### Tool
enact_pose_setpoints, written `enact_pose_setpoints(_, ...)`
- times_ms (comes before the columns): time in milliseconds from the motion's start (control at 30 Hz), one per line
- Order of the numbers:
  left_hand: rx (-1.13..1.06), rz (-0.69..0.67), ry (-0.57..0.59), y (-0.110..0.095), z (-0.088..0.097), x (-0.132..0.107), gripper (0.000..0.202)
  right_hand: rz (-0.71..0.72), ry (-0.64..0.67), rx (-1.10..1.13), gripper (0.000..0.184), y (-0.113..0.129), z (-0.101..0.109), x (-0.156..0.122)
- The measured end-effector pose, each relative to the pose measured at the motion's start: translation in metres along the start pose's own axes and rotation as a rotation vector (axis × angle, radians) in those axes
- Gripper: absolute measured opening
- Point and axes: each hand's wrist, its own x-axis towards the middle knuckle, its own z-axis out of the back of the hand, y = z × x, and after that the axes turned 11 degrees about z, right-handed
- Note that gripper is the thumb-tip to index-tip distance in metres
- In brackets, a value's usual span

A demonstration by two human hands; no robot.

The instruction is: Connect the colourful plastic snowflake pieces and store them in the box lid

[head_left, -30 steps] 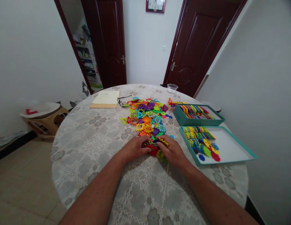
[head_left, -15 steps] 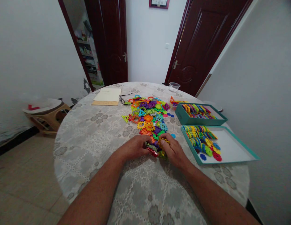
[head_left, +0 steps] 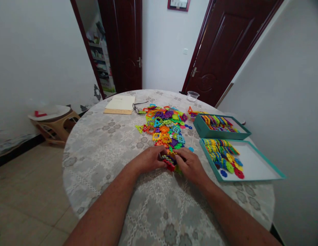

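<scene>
My left hand is closed around a small stack of plastic interlocking pieces, with a red one at the near side. My right hand meets it from the right, its thumb and fingers closed on an orange-yellow piece that lies against the stack. Fingers partly hide where the pieces touch. Just beyond both hands spreads a heap of colourful toothed pieces, squares, triangles and rounds in orange, purple, green and blue. A few yellow-green pieces peek out under my right hand.
To the right stand a teal box with rows of pieces and a shallow teal-rimmed lid holding sorted discs. A notebook, eyeglasses and a clear plastic cup lie toward the far edge of the round table.
My right hand has brought the orange-yellow piece leftward and down against the stack in my left hand. The whole view has shifted slightly.
</scene>
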Motion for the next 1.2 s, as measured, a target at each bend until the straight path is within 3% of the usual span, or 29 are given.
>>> enact_pose_setpoints(467,-0.02,-0.004,0.016,0.0,-0.001,0.001,0.043,0.038,0.21,-0.044,0.037,0.011,0.005,-0.001)
enact_pose_setpoints(567,-0.032,-0.028,0.05,-0.001,0.0,0.002,0.054,0.028,0.206,-0.073,0.034,0.012,0.002,0.001)
enact_pose_setpoints(867,-0.109,-0.043,0.074,0.004,0.0,0.006,0.053,-0.106,0.197,-0.048,0.039,0.021,-0.002,0.004)
enact_pose_setpoints(1200,-0.175,0.019,0.053,-0.001,-0.001,0.006,0.057,-0.283,0.123,0.013,0.027,0.027,0.015,0.01)
